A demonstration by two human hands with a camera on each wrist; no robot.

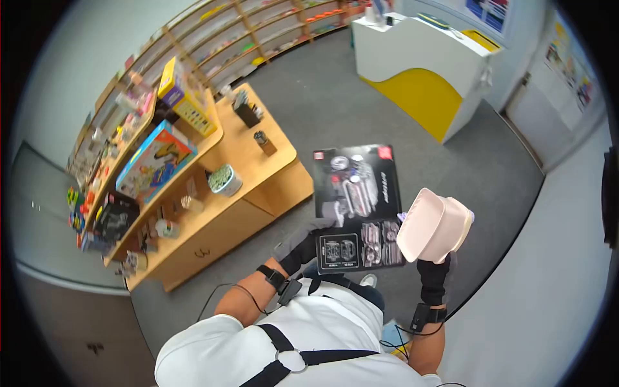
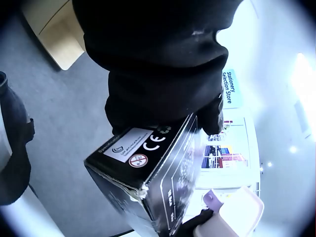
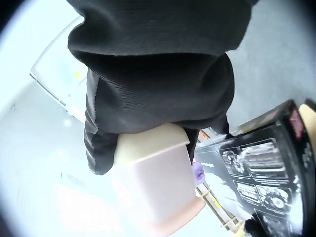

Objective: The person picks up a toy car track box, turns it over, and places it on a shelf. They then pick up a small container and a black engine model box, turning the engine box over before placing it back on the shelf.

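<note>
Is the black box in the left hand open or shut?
Shut: the black box shows its end flap flat and closed; the left hand grips it.

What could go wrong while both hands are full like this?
The left hand grips the large black box only at its lower corner, so it could tip or slip. The right hand holds the pink tub from beneath, close beside the box; they might knock together. With both hands busy, neither could catch a drop.
</note>
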